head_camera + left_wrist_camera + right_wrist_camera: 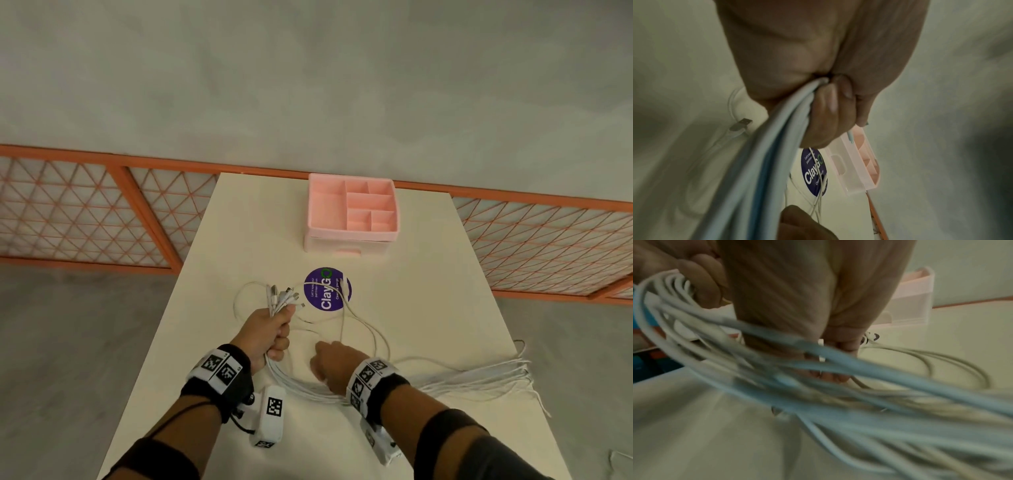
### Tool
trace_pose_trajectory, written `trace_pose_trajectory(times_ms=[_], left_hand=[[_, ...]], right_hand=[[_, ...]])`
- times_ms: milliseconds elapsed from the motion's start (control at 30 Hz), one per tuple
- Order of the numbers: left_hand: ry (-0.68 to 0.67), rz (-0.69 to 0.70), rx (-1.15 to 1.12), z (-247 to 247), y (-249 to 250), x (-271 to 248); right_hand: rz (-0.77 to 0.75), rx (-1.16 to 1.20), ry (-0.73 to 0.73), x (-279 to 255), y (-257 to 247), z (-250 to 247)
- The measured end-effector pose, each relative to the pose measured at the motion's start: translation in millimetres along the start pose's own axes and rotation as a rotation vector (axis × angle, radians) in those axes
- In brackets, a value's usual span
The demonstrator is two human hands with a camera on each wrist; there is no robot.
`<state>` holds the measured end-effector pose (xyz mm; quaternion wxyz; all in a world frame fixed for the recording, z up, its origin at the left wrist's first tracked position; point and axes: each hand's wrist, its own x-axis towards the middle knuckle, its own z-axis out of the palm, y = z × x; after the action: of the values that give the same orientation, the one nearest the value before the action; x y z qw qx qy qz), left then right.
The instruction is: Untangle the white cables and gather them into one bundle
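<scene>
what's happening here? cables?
A person is bundling white cables at a table. The left hand grips a bunch of them near the plugs. The right hand is down among the strands; its grip is unclear. Loops lie loose across a purple sticker and long tails hang off the table's right edge. A pink organizer sits behind.

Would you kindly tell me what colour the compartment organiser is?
Pink; the organiser shows best in the head view.
</scene>
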<state>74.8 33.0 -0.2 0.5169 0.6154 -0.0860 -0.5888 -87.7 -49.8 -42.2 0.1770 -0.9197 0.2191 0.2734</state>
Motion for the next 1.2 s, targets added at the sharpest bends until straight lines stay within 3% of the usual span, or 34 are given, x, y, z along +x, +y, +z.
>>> trace_pose_trajectory(times_ms=[67, 133, 300, 400, 533, 733, 1000, 1200], left_hand=[[0.008, 0.007, -0.01, 0.6, -1.1, 1.2], [0.025, 0.025, -0.043, 0.5, 3.1, 3.3], [0.043, 0.115, -0.086, 9.8, 23.9, 5.6], [0.017, 0.152, -0.088, 23.7, 33.6, 5.2], [-0.036, 0.204, -0.038, 43.6, 39.1, 0.3], [-0.06, 0.256, -0.005, 64.1, 38.5, -2.8], [-0.002, 0.288, -0.001, 63.8, 37.5, 5.4], [0.066, 0.282, 0.023, 60.4, 30.0, 12.2]], right_hand=[[0.005, 0.022, -0.011, 0.1, 10.4, 0.1], [0.07, 0.23, 0.074, -3.5, 24.0, -7.2], [0.196, 0.987, 0.654, -19.2, 50.0, -64.5], [0.17, 1.219, 0.883, -32.1, 42.3, -106.8], [0.124, 1.236, 0.896, -29.7, 19.1, -125.3], [0.22, 0.999, 0.945, -16.3, -6.1, -113.0], [0.037, 0.648, 0.759, -21.0, -10.3, -102.3], [-0.006, 0.597, 0.741, -16.6, 7.7, -103.2]])
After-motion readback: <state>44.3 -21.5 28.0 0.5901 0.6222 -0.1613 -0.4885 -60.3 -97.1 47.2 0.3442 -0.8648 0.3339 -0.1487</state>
